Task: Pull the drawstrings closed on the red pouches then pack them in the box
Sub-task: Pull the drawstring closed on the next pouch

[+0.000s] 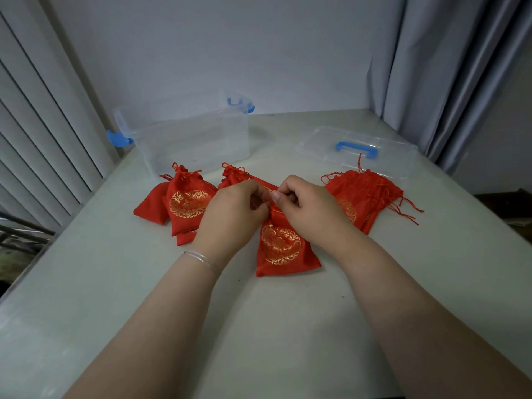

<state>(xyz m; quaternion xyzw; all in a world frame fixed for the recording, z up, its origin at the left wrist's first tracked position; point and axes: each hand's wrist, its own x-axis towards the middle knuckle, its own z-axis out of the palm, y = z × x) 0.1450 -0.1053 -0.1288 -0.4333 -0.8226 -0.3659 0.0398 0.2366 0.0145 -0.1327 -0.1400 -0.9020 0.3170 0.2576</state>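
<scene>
A red pouch [283, 249] with a gold emblem lies on the table in front of me. My left hand [233, 214] and my right hand [305, 207] meet at its top, each pinching the drawstring at the gathered neck. Cinched red pouches [187, 201] lie in a group to the left, one more [234, 175] behind my hands. A flat pile of open pouches [362, 197] with loose strings sits to the right. The clear plastic box [190, 136] with blue latches stands at the back left, nothing visible inside.
The box's clear lid [357, 151] with a blue handle lies flat at the back right. The white table [144, 283] has a left edge by the blinds and a right edge near grey curtains [449, 67]. A wall closes off the back.
</scene>
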